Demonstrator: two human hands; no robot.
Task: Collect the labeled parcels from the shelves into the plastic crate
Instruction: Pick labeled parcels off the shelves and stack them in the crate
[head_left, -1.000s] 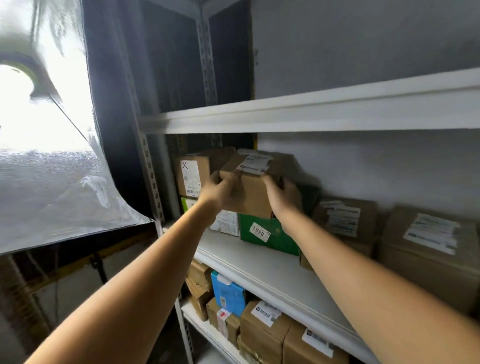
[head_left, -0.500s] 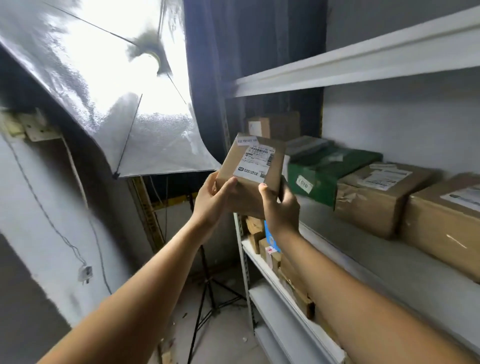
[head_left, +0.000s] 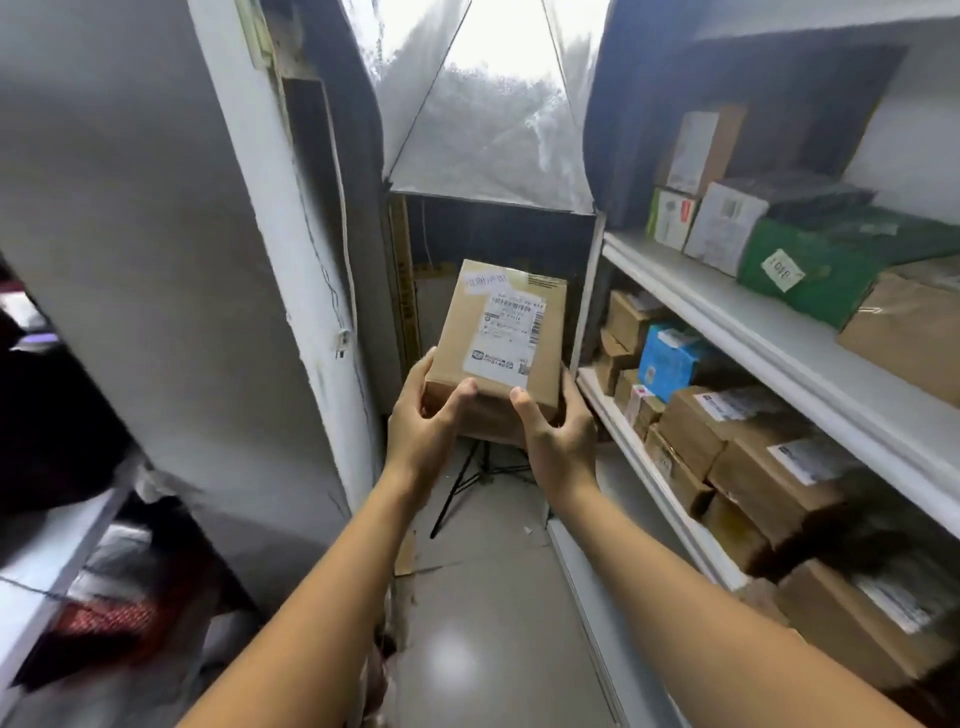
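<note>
A brown cardboard parcel (head_left: 498, 343) with a white shipping label on top is held out in front of me over the aisle floor. My left hand (head_left: 423, 415) grips its near left corner, thumb on top. My right hand (head_left: 553, 434) grips the near right corner, thumb on the label edge. The white shelf (head_left: 727, 312) on the right carries more labeled parcels, among them a green box (head_left: 821, 270) and a blue box (head_left: 670, 358). No plastic crate is in view.
A white wall panel (head_left: 182, 260) closes in on the left. A silver softbox (head_left: 488, 114) on a black tripod (head_left: 478, 467) stands at the aisle's far end. Dark and red bags (head_left: 104, 613) lie low on the left. The grey floor (head_left: 467, 623) runs between.
Both hands have lifted the parcel off the upper shelf and carried it left into the aisle. My view has swung left and down, away from the shelf.
</note>
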